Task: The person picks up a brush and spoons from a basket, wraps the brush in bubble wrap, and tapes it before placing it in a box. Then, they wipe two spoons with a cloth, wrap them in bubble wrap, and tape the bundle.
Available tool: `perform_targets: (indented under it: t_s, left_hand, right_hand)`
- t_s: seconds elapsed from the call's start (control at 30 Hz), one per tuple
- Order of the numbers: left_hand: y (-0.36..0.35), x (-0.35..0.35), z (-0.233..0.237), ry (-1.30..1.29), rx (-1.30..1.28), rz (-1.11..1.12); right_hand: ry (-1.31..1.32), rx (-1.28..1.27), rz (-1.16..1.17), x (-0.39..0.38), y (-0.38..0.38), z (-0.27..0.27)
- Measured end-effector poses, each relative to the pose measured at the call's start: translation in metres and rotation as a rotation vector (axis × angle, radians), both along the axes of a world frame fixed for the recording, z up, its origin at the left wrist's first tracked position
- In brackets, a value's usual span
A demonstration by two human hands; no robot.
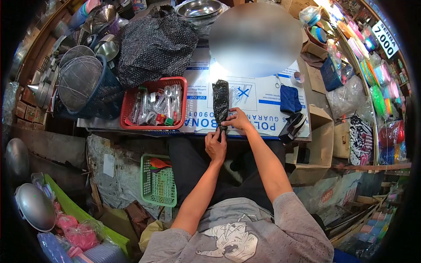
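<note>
A long, narrow bundle in black bubble wrap (221,100) lies on the table, its thinner end toward me at the front edge. What is inside it is hidden. My left hand (215,148) holds that near end from below, with fingertips pressed on the wrap. From the right, my right hand (238,120) pinches the same end between thumb and fingers. Left of the bundle stands a red basket (152,126) filled with clear-wrapped utensils (165,104). A large sheet of black bubble wrap (155,46) is heaped behind the basket.
On the table's right side are a tape dispenser (293,128), a folded blue cloth (290,98), a tape roll (297,78) and scissors (277,81). A blue basket with strainers (105,94) stands left. Below are a green basket (158,199) and an open cardboard box (319,149).
</note>
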State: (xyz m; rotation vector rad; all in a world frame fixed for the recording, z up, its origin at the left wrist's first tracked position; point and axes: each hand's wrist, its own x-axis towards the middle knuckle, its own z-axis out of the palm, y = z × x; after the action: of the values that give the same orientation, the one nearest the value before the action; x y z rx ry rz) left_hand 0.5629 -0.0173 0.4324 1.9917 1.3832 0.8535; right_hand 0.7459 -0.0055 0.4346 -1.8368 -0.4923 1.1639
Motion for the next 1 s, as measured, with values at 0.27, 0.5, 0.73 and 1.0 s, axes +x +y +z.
perform_targets:
  t_s: [0.27, 0.5, 0.73, 1.0]
  left_hand:
    - [0.008, -0.006, -0.015, -0.170, -0.092, -0.012]
    - [0.021, -0.022, -0.012, -0.308, -0.386, -0.135]
    - [0.054, -0.023, 0.087, -0.622, -0.634, -0.214]
    - [0.035, -0.025, 0.120, -0.695, -0.617, -0.399]
  right_hand:
    - [-0.025, 0.165, -0.123, 0.007, 0.017, -0.013]
    - [0.101, 0.339, -0.246, 0.002, 0.032, -0.018]
    - [0.083, 0.401, -0.030, -0.030, -0.026, 0.093]
    - [0.050, 0.527, -0.128, -0.082, -0.091, 0.143]
